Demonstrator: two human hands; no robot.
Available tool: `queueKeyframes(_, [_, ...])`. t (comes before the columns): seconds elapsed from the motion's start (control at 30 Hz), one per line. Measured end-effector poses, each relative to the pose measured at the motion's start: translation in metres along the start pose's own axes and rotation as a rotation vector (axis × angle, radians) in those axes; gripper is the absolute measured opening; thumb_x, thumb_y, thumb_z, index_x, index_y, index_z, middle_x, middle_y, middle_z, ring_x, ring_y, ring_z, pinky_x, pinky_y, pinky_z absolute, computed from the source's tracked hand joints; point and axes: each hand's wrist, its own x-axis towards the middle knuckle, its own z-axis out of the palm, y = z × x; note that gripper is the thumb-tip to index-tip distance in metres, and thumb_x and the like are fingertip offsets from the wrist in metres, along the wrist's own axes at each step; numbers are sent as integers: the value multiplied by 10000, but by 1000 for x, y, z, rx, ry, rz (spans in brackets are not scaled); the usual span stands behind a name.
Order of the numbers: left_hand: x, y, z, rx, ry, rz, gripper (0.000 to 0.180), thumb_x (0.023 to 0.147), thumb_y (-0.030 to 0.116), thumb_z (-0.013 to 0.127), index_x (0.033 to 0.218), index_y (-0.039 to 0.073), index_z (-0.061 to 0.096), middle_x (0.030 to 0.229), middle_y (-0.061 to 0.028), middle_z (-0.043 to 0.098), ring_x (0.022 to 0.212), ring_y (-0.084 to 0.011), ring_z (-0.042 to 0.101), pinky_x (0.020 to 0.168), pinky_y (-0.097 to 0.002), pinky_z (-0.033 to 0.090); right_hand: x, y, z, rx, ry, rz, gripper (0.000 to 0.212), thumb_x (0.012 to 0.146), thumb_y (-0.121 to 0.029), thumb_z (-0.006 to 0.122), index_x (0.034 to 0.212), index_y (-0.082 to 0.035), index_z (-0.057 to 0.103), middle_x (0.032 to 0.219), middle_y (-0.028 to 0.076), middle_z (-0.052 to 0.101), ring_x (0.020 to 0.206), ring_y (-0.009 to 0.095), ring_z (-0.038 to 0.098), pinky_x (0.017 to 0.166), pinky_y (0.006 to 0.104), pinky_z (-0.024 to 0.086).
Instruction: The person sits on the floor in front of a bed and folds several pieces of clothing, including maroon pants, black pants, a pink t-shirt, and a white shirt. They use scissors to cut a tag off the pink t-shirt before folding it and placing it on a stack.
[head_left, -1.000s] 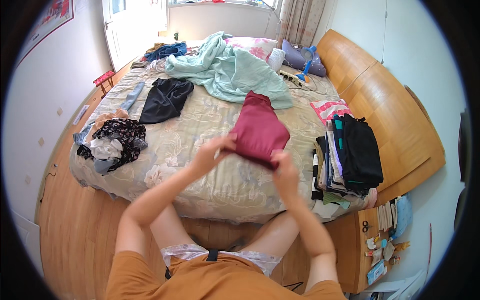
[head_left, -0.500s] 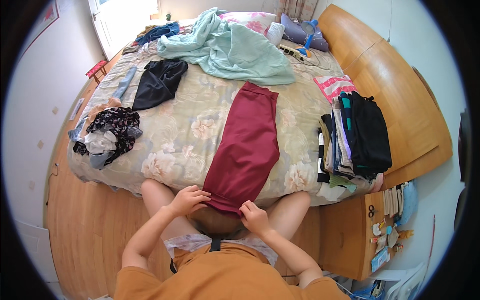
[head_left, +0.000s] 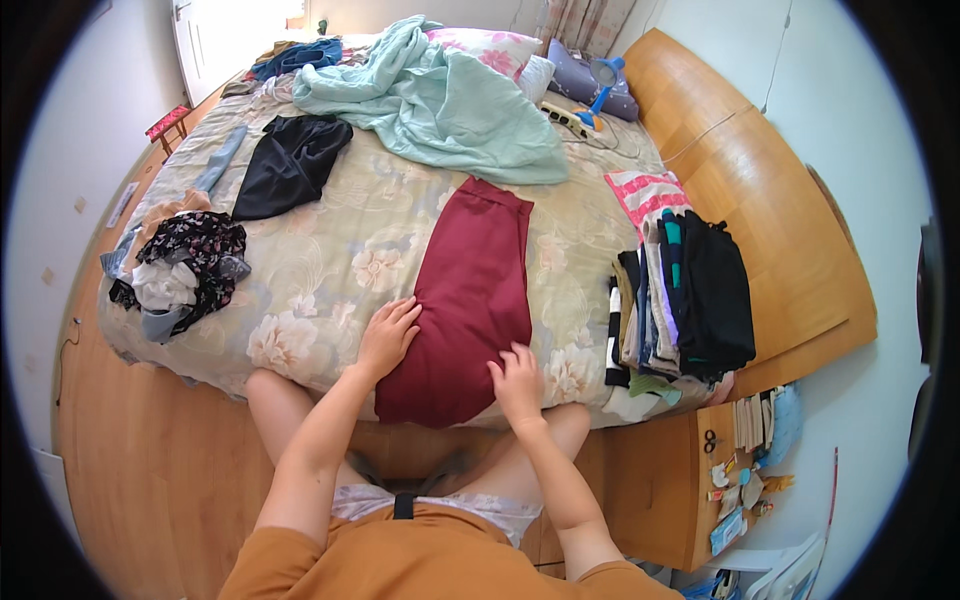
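A dark red garment (head_left: 462, 300), which looks like trousers folded lengthwise, lies along the bed in front of me with its near end at the bed's edge. My left hand (head_left: 388, 338) rests on its left edge about halfway along, fingers stretched out. On the opposite edge, a little nearer to me, my right hand (head_left: 517, 384) touches the cloth with its fingers apart and slightly blurred. Neither hand grips the cloth.
A stack of folded clothes (head_left: 712, 290) stands on the right by the wooden headboard (head_left: 775, 200). Left lie crumpled clothes (head_left: 205, 250) and a black garment (head_left: 292, 165). A pale green quilt (head_left: 440, 105) is heaped farther back. A wooden cabinet (head_left: 650, 480) stands near right.
Both hands have let go of the garment's near end and moved forward to its long sides. The near end now lies flatter on the bed. The view has shifted slightly.
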Motion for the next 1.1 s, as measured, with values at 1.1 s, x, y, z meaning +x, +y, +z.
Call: queueKeyframes(1.1, [18,-15,-20,-127,-24,-43,473,812,184,639,1274,101,578,1372,-65,537,1229,-252,511,1061,-423,370,345,147,221,188,58,604,345,870,-284,673,1024,-1,549,976,237,668,950,410,638,826,491,482])
